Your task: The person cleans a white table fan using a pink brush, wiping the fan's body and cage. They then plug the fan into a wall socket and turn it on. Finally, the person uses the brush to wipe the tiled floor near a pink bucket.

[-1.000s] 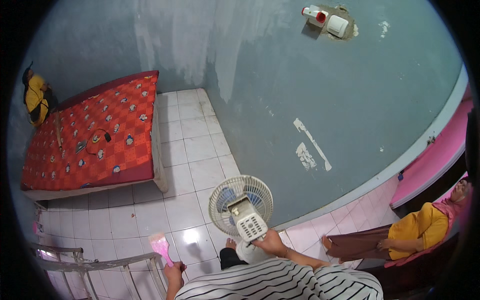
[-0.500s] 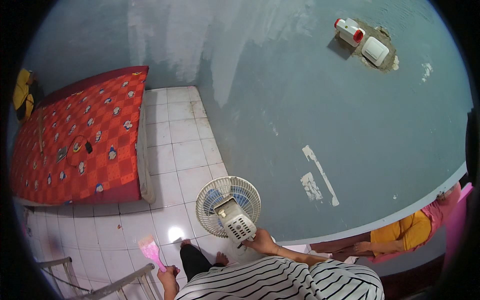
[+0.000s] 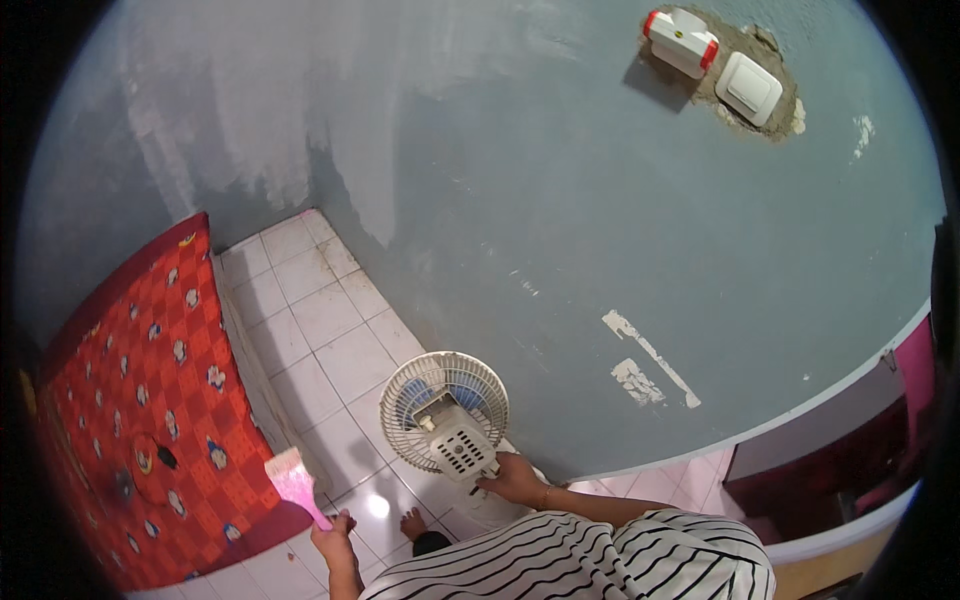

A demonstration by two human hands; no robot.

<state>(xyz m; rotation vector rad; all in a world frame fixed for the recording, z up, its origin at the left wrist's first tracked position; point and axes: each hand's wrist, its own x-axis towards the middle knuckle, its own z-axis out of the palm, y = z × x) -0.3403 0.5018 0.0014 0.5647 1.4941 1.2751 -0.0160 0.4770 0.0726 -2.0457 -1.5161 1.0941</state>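
My left hand (image 3: 334, 538) is closed round the handle of a pink paintbrush (image 3: 293, 482). Its pale bristles point up and away from me, in front of the bed's corner. A small electric fan (image 3: 462, 450) with a round white cage and blue blades stands before me, its vented motor housing toward me. My right hand (image 3: 515, 479) grips the rear right side of that housing; some of its fingers are hidden behind it. The fan's lower part is partly covered by my striped shirt and arm.
A mattress with a red patterned cover (image 3: 150, 400) lies at the left. The grey-blue wall (image 3: 520, 200) carries a white switch (image 3: 749, 89) and a red-and-white plug adapter (image 3: 682, 43). White floor tiles (image 3: 325, 315) run between bed and wall. A doorway with pink cloth (image 3: 915, 370) opens at right.
My view has turned and shifted, so the bed sits lower left. The other person at the right and the metal rails at lower left have left view. Both hands keep their holds.
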